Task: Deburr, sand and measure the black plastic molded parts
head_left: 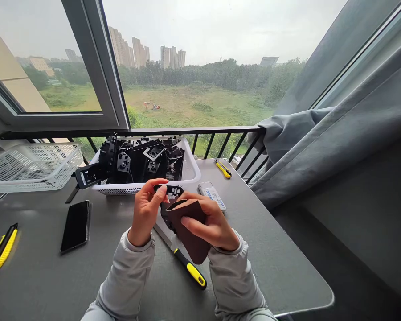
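Note:
My left hand (146,213) pinches the upper end of a black plastic part (173,191) with slots cut in it. Between the fingers and thumb of my right hand (210,223) is a folded brown sheet of sandpaper (191,229), bent against the part's near side. The sheet hides much of the part's lower end. Below both hands a file (190,269) with a black and yellow handle lies on the table, its blade partly covered by the part.
A white basket (195,174) piled with black plastic parts stands by the railing, a second white basket (62,154) left of it. On the grey table (274,263) lie a phone (75,226), a white box (212,196), a yellow utility knife (223,169) and another yellow-black tool (2,250).

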A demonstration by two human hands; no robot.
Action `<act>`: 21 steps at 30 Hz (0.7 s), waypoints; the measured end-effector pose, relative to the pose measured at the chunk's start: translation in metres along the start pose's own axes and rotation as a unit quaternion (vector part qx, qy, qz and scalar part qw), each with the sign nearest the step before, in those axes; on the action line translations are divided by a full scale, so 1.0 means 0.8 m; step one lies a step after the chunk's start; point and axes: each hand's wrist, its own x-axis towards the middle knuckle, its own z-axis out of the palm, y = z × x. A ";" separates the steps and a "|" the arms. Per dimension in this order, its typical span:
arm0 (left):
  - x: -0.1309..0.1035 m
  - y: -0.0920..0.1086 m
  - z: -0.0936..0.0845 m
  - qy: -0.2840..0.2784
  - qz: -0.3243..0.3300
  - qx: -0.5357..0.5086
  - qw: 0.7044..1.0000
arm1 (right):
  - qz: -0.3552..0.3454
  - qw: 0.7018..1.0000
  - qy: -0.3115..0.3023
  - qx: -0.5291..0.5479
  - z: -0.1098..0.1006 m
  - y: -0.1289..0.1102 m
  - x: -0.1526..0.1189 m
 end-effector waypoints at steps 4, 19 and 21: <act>0.001 -0.006 -0.001 -0.020 0.009 0.033 0.999 | 0.020 0.999 0.027 0.018 0.000 0.000 -0.002; -0.002 0.014 -0.012 -0.161 -0.050 -0.123 0.978 | 0.060 0.989 0.086 0.102 -0.012 0.007 -0.008; -0.004 0.014 -0.015 -0.188 -0.045 -0.122 0.974 | 0.055 0.986 0.090 0.130 -0.014 0.009 -0.010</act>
